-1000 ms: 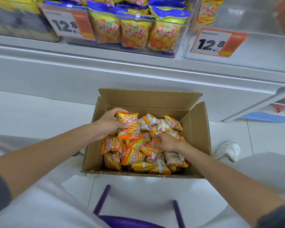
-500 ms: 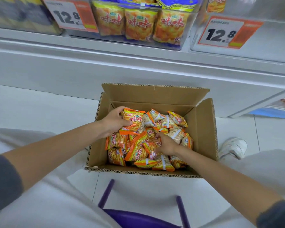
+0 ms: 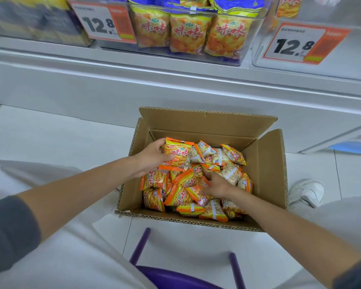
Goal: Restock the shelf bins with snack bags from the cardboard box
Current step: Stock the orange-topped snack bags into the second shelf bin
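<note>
Gripping one snack bag (image 3: pixel 176 152) ready for shelving, the left hand (image 3: pixel 152 156) hovers beside the right hand (image 3: pixel 216 185), burrowing into the cardboard box (image 3: pixel 265 163) for more, grasp unclear.

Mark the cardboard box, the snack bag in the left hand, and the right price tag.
cardboard box (image 3: pixel 263 174): head view, inner right wall.
snack bag (image 3: pixel 179 152): head view, its red lettering.
right price tag (image 3: pixel 289 46): head view, printed digits.
</note>
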`<state>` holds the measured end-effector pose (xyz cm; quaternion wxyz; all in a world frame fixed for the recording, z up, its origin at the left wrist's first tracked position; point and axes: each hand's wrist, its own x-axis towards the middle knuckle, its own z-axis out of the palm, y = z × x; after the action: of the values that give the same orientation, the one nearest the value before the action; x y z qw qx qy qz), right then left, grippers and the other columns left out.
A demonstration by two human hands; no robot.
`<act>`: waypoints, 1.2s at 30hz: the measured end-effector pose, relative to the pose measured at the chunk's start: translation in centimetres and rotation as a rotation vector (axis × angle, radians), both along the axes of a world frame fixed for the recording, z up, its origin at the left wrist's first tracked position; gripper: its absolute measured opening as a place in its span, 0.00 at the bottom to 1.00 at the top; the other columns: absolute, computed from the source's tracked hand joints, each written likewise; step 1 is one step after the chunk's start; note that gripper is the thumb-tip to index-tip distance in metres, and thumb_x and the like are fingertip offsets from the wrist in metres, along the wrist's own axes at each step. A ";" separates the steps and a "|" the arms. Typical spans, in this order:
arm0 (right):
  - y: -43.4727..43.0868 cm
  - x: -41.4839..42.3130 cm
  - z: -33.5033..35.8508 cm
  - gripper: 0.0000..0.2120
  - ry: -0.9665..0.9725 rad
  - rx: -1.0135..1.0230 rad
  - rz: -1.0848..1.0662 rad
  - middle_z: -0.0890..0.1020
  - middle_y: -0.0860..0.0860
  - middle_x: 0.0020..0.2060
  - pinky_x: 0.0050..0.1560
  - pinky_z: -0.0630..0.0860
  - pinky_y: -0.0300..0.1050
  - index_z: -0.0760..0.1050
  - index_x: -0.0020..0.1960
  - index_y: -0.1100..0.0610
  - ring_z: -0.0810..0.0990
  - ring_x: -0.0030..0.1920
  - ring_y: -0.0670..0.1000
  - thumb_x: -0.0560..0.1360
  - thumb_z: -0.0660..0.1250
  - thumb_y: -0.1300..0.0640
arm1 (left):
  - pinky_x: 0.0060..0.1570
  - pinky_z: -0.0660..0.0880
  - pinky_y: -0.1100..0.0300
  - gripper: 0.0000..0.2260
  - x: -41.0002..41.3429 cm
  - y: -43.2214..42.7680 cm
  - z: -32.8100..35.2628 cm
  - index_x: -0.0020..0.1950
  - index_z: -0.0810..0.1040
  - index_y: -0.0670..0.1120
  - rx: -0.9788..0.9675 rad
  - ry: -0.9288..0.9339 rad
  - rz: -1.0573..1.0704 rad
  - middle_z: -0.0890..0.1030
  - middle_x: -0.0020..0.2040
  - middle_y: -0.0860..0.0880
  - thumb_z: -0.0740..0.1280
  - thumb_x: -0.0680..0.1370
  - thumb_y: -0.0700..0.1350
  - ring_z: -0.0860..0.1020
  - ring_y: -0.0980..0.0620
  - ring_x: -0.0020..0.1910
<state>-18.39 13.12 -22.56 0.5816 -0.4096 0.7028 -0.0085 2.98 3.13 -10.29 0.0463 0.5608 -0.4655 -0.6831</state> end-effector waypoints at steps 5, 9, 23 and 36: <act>-1.0 0.1 1.4 0.41 -0.011 -0.031 0.041 0.71 0.58 0.67 0.60 0.73 0.47 0.61 0.75 0.63 0.72 0.66 0.58 0.69 0.77 0.58 | 0.58 0.78 0.47 0.18 0.0 -0.1 0.0 0.69 0.69 0.49 -0.038 -0.001 0.024 0.79 0.61 0.46 0.65 0.80 0.39 0.79 0.48 0.58; -2.2 -0.9 6.0 0.31 -0.001 -0.245 -0.005 0.72 0.54 0.46 0.47 0.69 0.41 0.70 0.68 0.65 0.73 0.46 0.51 0.69 0.77 0.60 | 0.52 0.78 0.50 0.16 0.0 -0.7 0.4 0.68 0.69 0.50 -0.100 -0.074 0.083 0.78 0.62 0.48 0.64 0.81 0.41 0.78 0.47 0.59; -3.7 1.3 16.7 0.31 -0.290 -0.686 -0.045 0.73 0.49 0.60 0.63 0.72 0.36 0.73 0.68 0.50 0.74 0.60 0.46 0.67 0.79 0.55 | 0.54 0.79 0.48 0.27 -2.0 0.2 2.8 0.69 0.69 0.49 0.068 0.197 -0.038 0.83 0.56 0.44 0.73 0.72 0.47 0.83 0.44 0.53; -3.3 1.6 0.8 0.41 -0.151 -0.029 0.073 0.67 0.57 0.73 0.64 0.73 0.50 0.57 0.78 0.59 0.67 0.71 0.57 0.71 0.75 0.63 | 0.51 0.78 0.55 0.31 0.6 0.4 -1.1 0.73 0.61 0.53 -0.078 0.056 0.132 0.77 0.62 0.49 0.72 0.75 0.46 0.79 0.50 0.58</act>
<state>-16.83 9.81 -21.77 0.6267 -0.4416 0.6414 -0.0284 3.60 3.49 -11.44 0.1262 0.5687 -0.4523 -0.6753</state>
